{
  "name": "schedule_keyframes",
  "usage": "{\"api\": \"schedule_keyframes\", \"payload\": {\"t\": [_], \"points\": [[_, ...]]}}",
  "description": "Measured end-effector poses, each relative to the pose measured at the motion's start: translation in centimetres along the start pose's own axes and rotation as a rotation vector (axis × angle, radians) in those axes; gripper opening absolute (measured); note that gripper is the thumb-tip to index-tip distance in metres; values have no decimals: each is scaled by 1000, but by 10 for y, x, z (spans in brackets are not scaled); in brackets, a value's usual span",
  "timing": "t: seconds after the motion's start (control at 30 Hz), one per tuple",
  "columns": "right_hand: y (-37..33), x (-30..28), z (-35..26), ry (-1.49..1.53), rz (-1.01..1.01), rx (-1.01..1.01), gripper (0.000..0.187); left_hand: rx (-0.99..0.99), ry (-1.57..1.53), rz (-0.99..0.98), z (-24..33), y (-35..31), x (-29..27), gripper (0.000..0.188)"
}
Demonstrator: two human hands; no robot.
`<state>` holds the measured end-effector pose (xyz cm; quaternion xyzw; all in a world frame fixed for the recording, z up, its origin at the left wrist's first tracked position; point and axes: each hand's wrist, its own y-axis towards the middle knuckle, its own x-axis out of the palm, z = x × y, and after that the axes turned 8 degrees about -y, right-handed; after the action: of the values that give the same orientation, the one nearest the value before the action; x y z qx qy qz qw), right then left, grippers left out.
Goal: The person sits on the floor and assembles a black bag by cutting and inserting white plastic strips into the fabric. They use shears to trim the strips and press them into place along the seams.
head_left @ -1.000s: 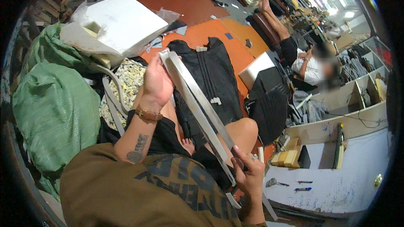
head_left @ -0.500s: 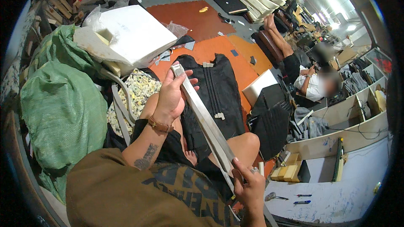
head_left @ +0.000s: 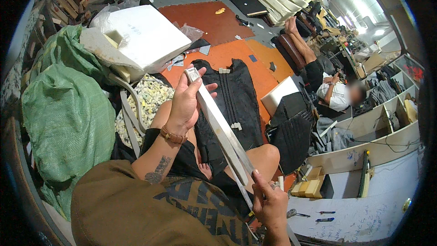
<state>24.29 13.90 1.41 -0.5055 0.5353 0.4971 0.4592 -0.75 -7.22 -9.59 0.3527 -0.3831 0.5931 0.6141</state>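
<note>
A long, pale grey-white strip (head_left: 217, 117), apparently foam and folded or doubled along its length, slants across my lap. My left hand (head_left: 185, 102) grips its upper end, thumb on top, with some fingertips stretched out past the far side. Lower right, my right hand (head_left: 269, 200) closes on the strip near its other end; a grey tail hangs below it. Beyond the strip lies a black fabric cover (head_left: 246, 98) with stitched lines, bearing a small cream block (head_left: 224, 70) at its top and another cream piece (head_left: 236, 126) lower down.
On the left are a bulging green woven sack (head_left: 68, 114), a white foam slab (head_left: 145, 36) and a speckled foam piece (head_left: 148, 91). Another black padded piece (head_left: 289, 136) lies right, near a white shelf unit (head_left: 364, 150). A person (head_left: 334, 89) in white reclines farther off.
Both hands keep their hold, and the strip stays almost in place. The view has shifted very slightly.
</note>
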Motion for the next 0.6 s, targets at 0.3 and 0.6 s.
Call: {"api": "schedule_keyframes", "payload": {"t": [0.3, 0.6], "points": [[4, -22, -8, -156, -122, -34, 57, 76, -40, -12, 1, 0, 2, 44], [8, -36, -9, -241, -181, -45, 51, 124, -19, -55, 4, -3, 4, 48]]}}
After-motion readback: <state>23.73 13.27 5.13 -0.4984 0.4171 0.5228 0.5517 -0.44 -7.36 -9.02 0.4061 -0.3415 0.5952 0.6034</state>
